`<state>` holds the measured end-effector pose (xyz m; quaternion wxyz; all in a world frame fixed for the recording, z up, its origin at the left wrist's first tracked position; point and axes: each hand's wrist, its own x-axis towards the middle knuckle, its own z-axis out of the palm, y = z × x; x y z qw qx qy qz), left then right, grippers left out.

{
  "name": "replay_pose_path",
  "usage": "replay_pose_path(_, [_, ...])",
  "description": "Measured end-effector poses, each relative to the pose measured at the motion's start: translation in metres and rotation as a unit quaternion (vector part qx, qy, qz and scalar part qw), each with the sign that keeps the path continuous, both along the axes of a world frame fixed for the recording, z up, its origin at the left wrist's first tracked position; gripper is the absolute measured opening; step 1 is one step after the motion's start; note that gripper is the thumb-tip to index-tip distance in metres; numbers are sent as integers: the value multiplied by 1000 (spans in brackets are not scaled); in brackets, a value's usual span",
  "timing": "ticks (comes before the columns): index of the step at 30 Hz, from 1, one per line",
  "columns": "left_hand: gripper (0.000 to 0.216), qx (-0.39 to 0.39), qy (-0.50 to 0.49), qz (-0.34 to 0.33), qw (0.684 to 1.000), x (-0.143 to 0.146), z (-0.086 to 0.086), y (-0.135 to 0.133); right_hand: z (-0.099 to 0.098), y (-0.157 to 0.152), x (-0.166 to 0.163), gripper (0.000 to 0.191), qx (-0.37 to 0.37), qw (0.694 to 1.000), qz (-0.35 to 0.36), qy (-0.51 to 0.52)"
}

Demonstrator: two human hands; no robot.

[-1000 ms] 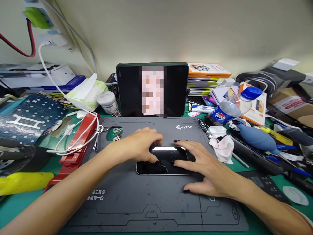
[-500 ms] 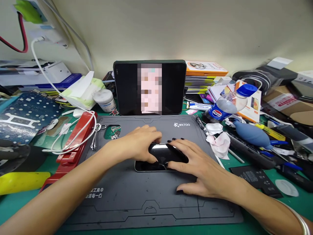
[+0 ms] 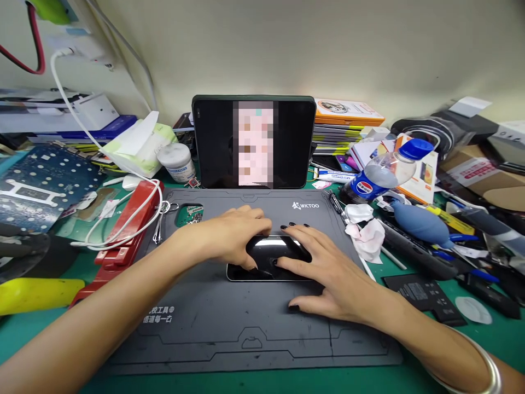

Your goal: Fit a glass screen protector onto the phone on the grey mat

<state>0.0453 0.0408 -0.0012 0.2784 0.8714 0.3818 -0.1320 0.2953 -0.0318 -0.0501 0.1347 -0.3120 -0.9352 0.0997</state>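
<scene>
A smartphone (image 3: 266, 249) with a glossy black screen lies flat and sideways on the grey work mat (image 3: 197, 328). My left hand (image 3: 232, 234) is closed around its left end, the thumb on the glass and the curled fingers along the far edge. Across the right part of the screen rests my right hand (image 3: 328, 276), its fingers spread and the index fingertip touching the glass near the middle. That hand's thumb points out over the mat, apart from the phone. Both palms hide the phone's ends.
Behind the mat stands a tablet (image 3: 217, 142) with a pixelated picture. To the left are a red tool (image 3: 133, 213) with a white cable and a white jar (image 3: 177, 162). A Pepsi bottle (image 3: 381, 175), crumpled tissues (image 3: 367, 238) and a blue air blower (image 3: 422, 223) crowd the right.
My right index finger has slid slightly left across the screen, and the right hand has shifted a little left. My left hand keeps its hold; the view has tilted slightly.
</scene>
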Motion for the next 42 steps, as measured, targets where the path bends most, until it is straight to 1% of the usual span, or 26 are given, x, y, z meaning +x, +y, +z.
replay_pose_path(10, [51, -16, 17, -25, 999, -4, 9, -1, 1, 1, -3, 48, 12, 1000, 16, 4])
replay_pose_path(16, [53, -14, 11, -39, 999, -10, 7, 0, 6, 4, 7, 37, 25, 1000, 5, 16])
replay_pose_path(21, [55, -13, 7, -43, 999, -12, 4, 1, 12, 8, 15, 32, 17, 999, 17, 27])
replay_pose_path(31, [70, -44, 21, -42, 998, -19, 5, 5, 20, 16, 40, 25, 0, 999, 15, 36])
replay_pose_path(36, [67, -45, 15, -38, 998, -18, 3, 6, 20, 15, 41, 26, -9, 999, 18, 42])
replay_pose_path(42, [59, -24, 9, -25, 999, -13, 3, 0, 19, 12, 35, 26, -20, 998, 24, 45])
